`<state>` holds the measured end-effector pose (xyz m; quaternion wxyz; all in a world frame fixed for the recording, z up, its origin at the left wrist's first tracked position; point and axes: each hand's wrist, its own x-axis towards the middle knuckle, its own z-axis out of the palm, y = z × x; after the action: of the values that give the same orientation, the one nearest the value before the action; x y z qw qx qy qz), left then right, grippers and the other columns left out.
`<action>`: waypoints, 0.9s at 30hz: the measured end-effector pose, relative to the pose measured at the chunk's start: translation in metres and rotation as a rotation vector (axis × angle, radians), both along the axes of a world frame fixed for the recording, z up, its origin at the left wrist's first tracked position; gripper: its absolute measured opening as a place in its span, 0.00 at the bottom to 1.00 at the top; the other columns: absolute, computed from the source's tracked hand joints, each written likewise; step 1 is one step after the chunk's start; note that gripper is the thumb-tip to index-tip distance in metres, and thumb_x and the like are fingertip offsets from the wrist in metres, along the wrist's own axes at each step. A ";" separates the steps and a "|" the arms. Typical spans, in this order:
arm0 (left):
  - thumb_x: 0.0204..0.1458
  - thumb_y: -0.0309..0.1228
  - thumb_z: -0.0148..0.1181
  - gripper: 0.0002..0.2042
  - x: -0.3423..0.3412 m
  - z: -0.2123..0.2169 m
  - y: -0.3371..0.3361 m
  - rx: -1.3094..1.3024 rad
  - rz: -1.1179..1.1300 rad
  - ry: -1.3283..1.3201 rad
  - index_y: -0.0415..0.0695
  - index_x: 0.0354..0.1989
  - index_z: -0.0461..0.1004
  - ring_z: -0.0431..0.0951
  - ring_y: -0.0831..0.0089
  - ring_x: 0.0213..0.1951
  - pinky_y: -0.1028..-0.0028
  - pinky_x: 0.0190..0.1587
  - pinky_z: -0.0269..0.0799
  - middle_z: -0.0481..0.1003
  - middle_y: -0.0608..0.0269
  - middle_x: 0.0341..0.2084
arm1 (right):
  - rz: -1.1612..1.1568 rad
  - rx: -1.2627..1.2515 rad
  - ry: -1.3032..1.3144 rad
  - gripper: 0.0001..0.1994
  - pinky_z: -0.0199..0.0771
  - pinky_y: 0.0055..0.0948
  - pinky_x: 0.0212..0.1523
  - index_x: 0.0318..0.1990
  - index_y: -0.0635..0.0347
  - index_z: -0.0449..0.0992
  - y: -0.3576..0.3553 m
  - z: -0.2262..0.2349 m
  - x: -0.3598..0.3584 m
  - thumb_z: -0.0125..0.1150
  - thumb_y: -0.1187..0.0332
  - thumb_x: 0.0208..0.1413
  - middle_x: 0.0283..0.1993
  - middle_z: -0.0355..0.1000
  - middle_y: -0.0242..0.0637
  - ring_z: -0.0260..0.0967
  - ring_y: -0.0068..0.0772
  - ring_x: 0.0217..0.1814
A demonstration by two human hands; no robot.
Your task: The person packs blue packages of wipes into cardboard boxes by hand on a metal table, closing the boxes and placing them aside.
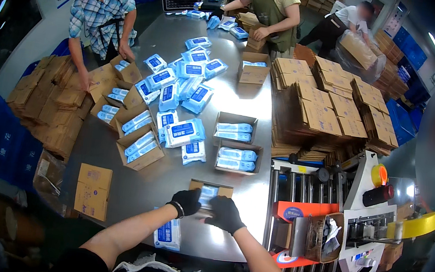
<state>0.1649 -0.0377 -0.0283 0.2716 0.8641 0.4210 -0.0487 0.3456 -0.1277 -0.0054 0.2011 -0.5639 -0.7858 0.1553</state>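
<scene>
Both gloved hands, left hand [186, 200] and right hand [225, 213], clamp the small carton [210, 193] at the tabletop's [126, 190] near edge; its blue packs [208, 192] could slip out, I think.

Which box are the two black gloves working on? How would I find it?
Start at the long shiny metal table and go to its near edge, beside the roller machine. The small cardboard box there sits under the left hand and right hand. Unlike the other open boxes, gloves cover it.
</scene>
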 end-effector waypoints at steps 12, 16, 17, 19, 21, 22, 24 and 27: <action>0.40 0.32 0.68 0.34 0.018 -0.095 0.025 -0.890 0.302 -0.939 0.44 0.56 0.55 0.72 0.72 0.45 0.69 0.44 0.71 0.70 0.60 0.43 | -0.491 0.194 0.065 0.16 0.65 0.41 0.47 0.42 0.54 0.75 0.047 0.013 -0.019 0.60 0.57 0.47 0.42 0.72 0.41 0.68 0.45 0.47; 0.46 0.36 0.65 0.31 0.027 -0.150 -0.015 -0.799 0.202 -0.948 0.42 0.58 0.58 0.68 0.74 0.48 0.73 0.51 0.64 0.69 0.60 0.48 | -0.585 0.149 -0.058 0.22 0.52 0.53 0.59 0.52 0.53 0.70 -0.009 -0.024 -0.035 0.57 0.56 0.50 0.50 0.68 0.43 0.62 0.46 0.55; 0.45 0.36 0.66 0.33 0.033 -0.150 -0.028 -0.817 0.134 -0.809 0.42 0.59 0.57 0.69 0.73 0.46 0.73 0.50 0.66 0.70 0.59 0.47 | -0.590 0.161 -0.134 0.24 0.42 0.60 0.63 0.55 0.51 0.68 -0.031 -0.029 -0.030 0.56 0.53 0.52 0.53 0.66 0.44 0.59 0.47 0.60; 0.46 0.33 0.64 0.31 0.040 -0.148 -0.036 -0.699 -0.021 -0.764 0.42 0.59 0.58 0.72 0.70 0.40 0.71 0.45 0.70 0.72 0.56 0.40 | -0.583 0.052 -0.156 0.27 0.37 0.61 0.66 0.57 0.49 0.67 -0.070 -0.022 -0.007 0.54 0.49 0.51 0.58 0.63 0.47 0.55 0.50 0.63; 0.52 0.31 0.57 0.21 0.047 -0.140 -0.016 -0.805 0.053 -0.908 0.42 0.54 0.61 0.74 0.67 0.34 0.71 0.41 0.73 0.72 0.56 0.33 | -0.613 0.044 -0.170 0.27 0.38 0.61 0.66 0.55 0.52 0.67 -0.109 -0.028 0.019 0.57 0.49 0.49 0.58 0.63 0.47 0.56 0.50 0.63; 0.55 0.31 0.53 0.15 0.062 -0.126 0.007 -1.054 0.205 -0.940 0.41 0.50 0.64 0.74 0.66 0.32 0.71 0.41 0.72 0.72 0.56 0.30 | -0.669 0.052 -0.194 0.27 0.38 0.60 0.66 0.53 0.53 0.69 -0.129 -0.032 0.037 0.59 0.50 0.47 0.56 0.65 0.47 0.57 0.50 0.62; 0.55 0.39 0.54 0.18 0.134 -0.026 0.035 -0.051 0.556 -0.262 0.36 0.44 0.64 0.72 0.62 0.38 0.69 0.44 0.69 0.70 0.49 0.36 | -0.750 0.052 -0.206 0.23 0.43 0.60 0.64 0.50 0.55 0.69 -0.183 -0.048 0.084 0.59 0.56 0.46 0.53 0.66 0.47 0.58 0.51 0.60; 0.47 0.34 0.58 0.23 0.085 -0.093 0.143 0.147 0.668 -0.477 0.39 0.50 0.64 0.74 0.53 0.40 0.61 0.43 0.70 0.73 0.45 0.36 | -0.684 -0.084 0.086 0.21 0.46 0.57 0.64 0.49 0.54 0.70 -0.149 -0.036 0.096 0.57 0.61 0.45 0.53 0.67 0.45 0.59 0.50 0.60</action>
<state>0.2501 0.1051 -0.1213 0.3001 0.6840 0.6058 0.2739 0.4416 -0.2763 -0.0415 0.2514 -0.7954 -0.5348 0.1346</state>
